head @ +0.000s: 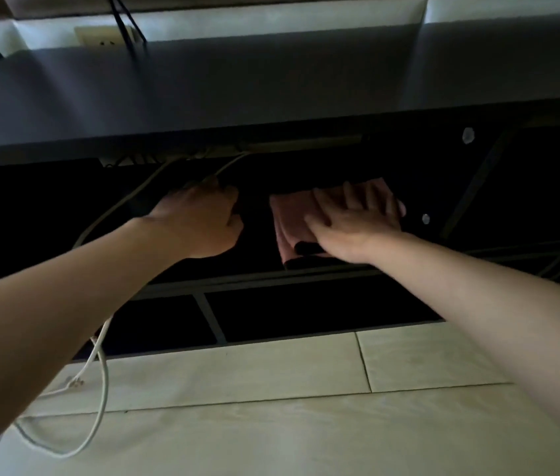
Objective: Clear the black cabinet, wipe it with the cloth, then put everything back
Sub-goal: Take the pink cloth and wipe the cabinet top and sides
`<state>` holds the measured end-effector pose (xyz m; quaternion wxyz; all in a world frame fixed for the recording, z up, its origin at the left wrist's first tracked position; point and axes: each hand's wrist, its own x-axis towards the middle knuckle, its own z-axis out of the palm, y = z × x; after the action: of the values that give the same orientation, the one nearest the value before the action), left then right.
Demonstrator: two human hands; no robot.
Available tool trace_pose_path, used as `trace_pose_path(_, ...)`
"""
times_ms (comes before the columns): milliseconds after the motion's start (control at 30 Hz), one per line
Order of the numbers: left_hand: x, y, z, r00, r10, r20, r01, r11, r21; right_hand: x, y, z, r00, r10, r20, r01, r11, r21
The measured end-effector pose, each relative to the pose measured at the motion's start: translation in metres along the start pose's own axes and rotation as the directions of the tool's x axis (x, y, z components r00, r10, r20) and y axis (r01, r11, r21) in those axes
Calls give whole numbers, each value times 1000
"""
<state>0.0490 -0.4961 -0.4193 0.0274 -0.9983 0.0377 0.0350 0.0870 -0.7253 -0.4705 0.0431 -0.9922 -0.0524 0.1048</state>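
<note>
The black cabinet [271, 94] is low and wide, with a dark open shelf under its top. Both my arms reach into that shelf. My right hand [354, 221] lies flat with spread fingers on a folded pink cloth [292, 218], pressing it onto the shelf floor. To its left, my left hand [203, 221] has its fingers curled round pale cables [154, 183] that run up to the back of the shelf. The shelf interior is very dark and its contents are hard to make out.
A white cable [99, 379] loops out over the pale tiled floor [306, 424] at the lower left. A wall socket [103, 37] with black cords sits behind the cabinet top. Black frame bars [209, 321] cross the cabinet's lower front.
</note>
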Motion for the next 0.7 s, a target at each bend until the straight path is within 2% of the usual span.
trace_pose_path(200,21,-32,28,988,-80,134,74,996,49,63,-5,-7,999,24,-32,-23,999,39)
trace_pose_path(300,25,-39,42,974,-92,206,104,994,-47,98,-6,-8,999,17,-40,-13,997,79)
trace_pose_path(467,28,-43,59,980,-83,179,96,993,-68,152,-8,-10,997,3,-73,6,993,115)
trace_pose_path(533,28,-43,62,985,-86,150,94,994,-47,171,-12,-12,995,-49,-81,57,993,103)
trace_pose_path(600,28,-42,63,988,-83,129,89,995,-39,182,-15,-13,992,-100,-76,112,976,184)
trace_pose_path(700,27,-40,60,989,-74,128,80,996,-43,179,-14,-12,995,-58,-85,70,987,145)
